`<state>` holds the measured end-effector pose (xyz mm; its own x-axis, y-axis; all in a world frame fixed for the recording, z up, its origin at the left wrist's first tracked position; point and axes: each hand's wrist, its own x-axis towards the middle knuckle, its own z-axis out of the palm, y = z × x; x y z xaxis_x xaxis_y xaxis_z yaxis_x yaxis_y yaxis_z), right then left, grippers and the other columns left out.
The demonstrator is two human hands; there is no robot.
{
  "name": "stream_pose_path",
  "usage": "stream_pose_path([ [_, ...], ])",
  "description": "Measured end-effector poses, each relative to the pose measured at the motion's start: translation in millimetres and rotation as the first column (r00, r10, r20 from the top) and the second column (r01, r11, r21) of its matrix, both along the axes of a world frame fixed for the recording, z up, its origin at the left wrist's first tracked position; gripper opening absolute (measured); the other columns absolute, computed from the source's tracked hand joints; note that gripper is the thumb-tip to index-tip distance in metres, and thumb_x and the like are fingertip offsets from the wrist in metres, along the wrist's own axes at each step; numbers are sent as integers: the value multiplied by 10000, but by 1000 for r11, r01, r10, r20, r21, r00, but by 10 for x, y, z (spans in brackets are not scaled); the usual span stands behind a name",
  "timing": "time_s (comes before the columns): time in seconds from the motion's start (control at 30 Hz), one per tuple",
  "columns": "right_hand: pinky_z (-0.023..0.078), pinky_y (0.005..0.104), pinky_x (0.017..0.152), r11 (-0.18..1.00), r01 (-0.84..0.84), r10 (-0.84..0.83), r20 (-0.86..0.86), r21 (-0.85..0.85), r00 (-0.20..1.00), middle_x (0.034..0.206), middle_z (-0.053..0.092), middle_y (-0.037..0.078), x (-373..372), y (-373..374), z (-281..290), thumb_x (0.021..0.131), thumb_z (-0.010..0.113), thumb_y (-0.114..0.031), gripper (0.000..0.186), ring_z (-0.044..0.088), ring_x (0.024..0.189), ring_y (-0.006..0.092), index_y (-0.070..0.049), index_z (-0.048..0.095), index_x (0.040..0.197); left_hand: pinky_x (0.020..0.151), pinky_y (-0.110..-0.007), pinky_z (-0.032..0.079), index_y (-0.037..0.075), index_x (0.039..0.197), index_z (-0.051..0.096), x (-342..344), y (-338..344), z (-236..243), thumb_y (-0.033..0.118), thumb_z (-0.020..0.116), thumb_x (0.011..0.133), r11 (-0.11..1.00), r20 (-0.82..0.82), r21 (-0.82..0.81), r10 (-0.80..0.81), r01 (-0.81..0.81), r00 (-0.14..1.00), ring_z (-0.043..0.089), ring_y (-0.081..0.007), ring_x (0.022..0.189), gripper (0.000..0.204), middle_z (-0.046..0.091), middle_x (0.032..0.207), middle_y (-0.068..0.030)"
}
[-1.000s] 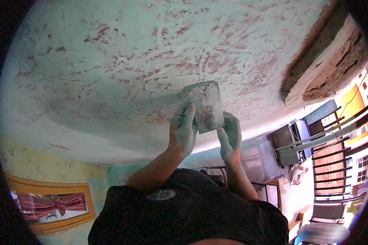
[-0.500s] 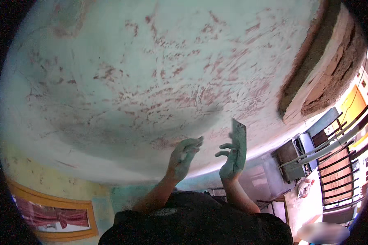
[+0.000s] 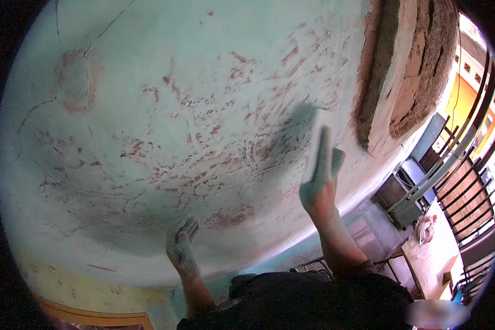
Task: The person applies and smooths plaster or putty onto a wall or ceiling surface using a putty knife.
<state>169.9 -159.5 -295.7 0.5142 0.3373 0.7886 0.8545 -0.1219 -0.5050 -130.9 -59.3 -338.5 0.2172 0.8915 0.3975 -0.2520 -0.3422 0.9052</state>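
Observation:
In front of me is a pale green wall [image 3: 203, 71] with rough reddish-brown patches. My right hand [image 3: 318, 192], smeared with grey-white plaster, is raised and grips a flat rectangular plaster blade [image 3: 317, 129]. One finger lies stretched along its face, and the blade is close to the wall, with a dark shadow on its left. Whether its edge touches the wall is unclear. Lower left, my left hand [image 3: 181, 250], also coated in plaster, is near the wall with its fingers loosely bent and nothing visible in it.
A recess with rough broken edges [image 3: 388, 77] cuts into the wall at upper right. Beyond are a dark metal railing [image 3: 467, 203], a pale pipe [image 3: 445, 165] and a light table [image 3: 432, 250] holding a bundle. A wooden frame [image 3: 93, 314] is at lower left.
My right hand has risen toward the wall with the blade, turning its back toward me. My left hand has moved left and down, away from the right. The view has shifted.

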Motion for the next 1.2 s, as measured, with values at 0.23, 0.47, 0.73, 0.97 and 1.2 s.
stream_pose_path([
  [0.23,409,451,960,981,-165,139,223,103,965,1503,426,250,-104,212,570,752,503,87,759,453,1009,422,90,340,1494,989,-487,502,-28,1257,541,-294,67,-98,371,442,1057,988,140,61,129,-139,982,648,-364,1108,456,637,1203,-264],
  [0.47,424,485,952,996,-93,94,149,-13,984,1514,411,241,-303,244,806,724,575,-16,852,447,1037,472,23,311,1534,1040,-503,485,-40,1269,519,-630,206,-151,357,475,1052,938,165,176,270,-297,949,606,-377,1160,455,575,1295,-252],
  [0.73,434,392,896,988,-152,139,287,21,948,1411,495,283,-248,325,768,682,544,21,829,436,912,373,100,365,1488,1117,-516,371,-84,1286,546,-649,279,-165,293,428,1069,582,-210,588,781,-562,589,477,-376,1328,450,513,1404,-246],
  [0.97,432,382,895,978,-165,181,130,-125,975,1385,518,279,-349,294,716,625,504,-15,864,416,903,378,121,382,1469,1164,-530,271,4,1422,491,-486,362,-137,319,509,1044,704,-318,511,688,-493,653,284,-388,1472,493,388,1533,-232],
  [1.2,398,434,949,992,-114,100,208,60,973,1425,506,253,-235,309,796,623,497,-15,873,451,935,376,89,387,1482,1203,-541,190,67,1500,426,-491,263,-76,265,553,1021,721,-520,600,681,-347,515,239,-376,1496,534,323,1593,-184],
])
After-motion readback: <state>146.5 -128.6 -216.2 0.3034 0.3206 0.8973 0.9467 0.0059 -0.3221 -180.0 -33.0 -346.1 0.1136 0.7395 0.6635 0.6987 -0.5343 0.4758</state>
